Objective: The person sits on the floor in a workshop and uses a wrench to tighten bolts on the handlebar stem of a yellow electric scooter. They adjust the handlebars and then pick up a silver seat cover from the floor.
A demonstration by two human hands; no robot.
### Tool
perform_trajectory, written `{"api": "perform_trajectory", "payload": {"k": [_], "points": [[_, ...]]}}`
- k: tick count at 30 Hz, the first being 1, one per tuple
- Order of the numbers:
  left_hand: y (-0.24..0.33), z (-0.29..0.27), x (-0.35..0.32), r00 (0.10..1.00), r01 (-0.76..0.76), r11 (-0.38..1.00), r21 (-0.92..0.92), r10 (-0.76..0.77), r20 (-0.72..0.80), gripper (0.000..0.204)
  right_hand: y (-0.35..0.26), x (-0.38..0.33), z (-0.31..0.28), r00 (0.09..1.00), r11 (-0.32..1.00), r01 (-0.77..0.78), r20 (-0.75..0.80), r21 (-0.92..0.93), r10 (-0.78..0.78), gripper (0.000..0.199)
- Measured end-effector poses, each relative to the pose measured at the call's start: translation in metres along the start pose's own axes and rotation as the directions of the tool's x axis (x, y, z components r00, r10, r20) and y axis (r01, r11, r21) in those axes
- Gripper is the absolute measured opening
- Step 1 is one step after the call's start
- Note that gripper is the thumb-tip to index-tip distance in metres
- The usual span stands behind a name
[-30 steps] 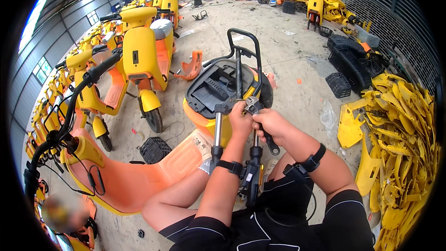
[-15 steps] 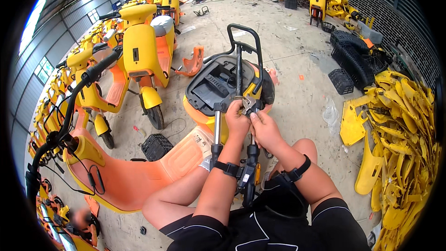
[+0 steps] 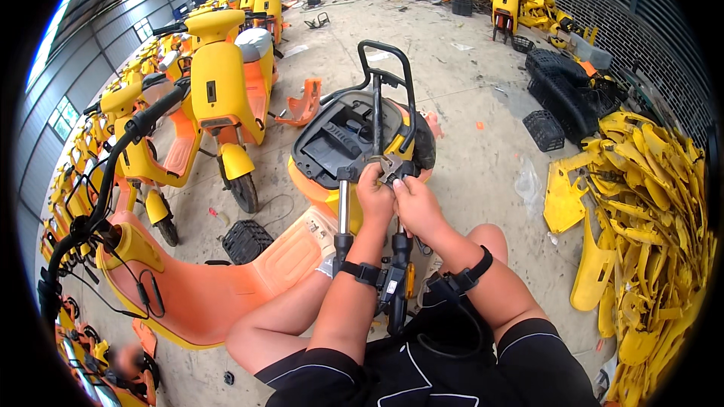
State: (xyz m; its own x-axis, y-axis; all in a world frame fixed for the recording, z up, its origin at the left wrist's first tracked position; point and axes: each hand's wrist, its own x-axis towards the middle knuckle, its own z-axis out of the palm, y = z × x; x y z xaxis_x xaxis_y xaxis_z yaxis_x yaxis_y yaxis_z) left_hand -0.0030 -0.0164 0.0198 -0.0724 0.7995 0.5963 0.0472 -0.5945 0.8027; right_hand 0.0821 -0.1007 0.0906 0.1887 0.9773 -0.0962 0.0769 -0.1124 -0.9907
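I sit behind a stripped orange scooter [image 3: 226, 286] lying low in front of me. Its open black seat compartment [image 3: 339, 139] has a black rear grab rail [image 3: 388, 68] standing over it. Both hands meet at the black crossbar on two upright shock struts [image 3: 344, 211]. My left hand [image 3: 375, 194] is closed on a small grey metal tool [image 3: 390, 166] at the crossbar. My right hand [image 3: 415, 205] presses against it, its fingers closed on the same tool. A black and yellow power tool [image 3: 396, 290] hangs between my forearms. Black straps circle both wrists.
Yellow scooters [image 3: 226, 83] stand in rows on the left. A heap of yellow body panels [image 3: 648, 203] lies on the right. Black baskets [image 3: 543, 130] and crates sit on the concrete floor beyond; another black basket [image 3: 245, 240] lies beside the orange scooter.
My right hand has drawn in beside my left at the crossbar. Both hands stay at the same spot, and my view has come closer to them.
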Motion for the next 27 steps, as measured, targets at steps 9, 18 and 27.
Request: {"api": "perform_trajectory", "payload": {"k": [9, 18, 27], "points": [[0.0, 0.002, -0.004, 0.999, -0.023, 0.999, 0.026, 0.024, -0.021, 0.027, -0.007, -0.001, 0.0, 0.999, 0.994, 0.009, -0.033, -0.111, -0.013, 0.034], [0.011, 0.0, 0.002, 1.0, 0.011, 1.0, 0.012, -0.011, -0.012, 0.035, -0.023, 0.003, -0.014, 0.992, 0.988, -0.082, 0.09, -0.131, 0.094, 0.034], [0.006, 0.001, 0.005, 0.999, 0.039, 0.999, 0.024, -0.039, 0.0, 0.032, -0.037, 0.006, -0.027, 0.962, 0.982, -0.145, 0.216, -0.125, 0.169, 0.028]]}}
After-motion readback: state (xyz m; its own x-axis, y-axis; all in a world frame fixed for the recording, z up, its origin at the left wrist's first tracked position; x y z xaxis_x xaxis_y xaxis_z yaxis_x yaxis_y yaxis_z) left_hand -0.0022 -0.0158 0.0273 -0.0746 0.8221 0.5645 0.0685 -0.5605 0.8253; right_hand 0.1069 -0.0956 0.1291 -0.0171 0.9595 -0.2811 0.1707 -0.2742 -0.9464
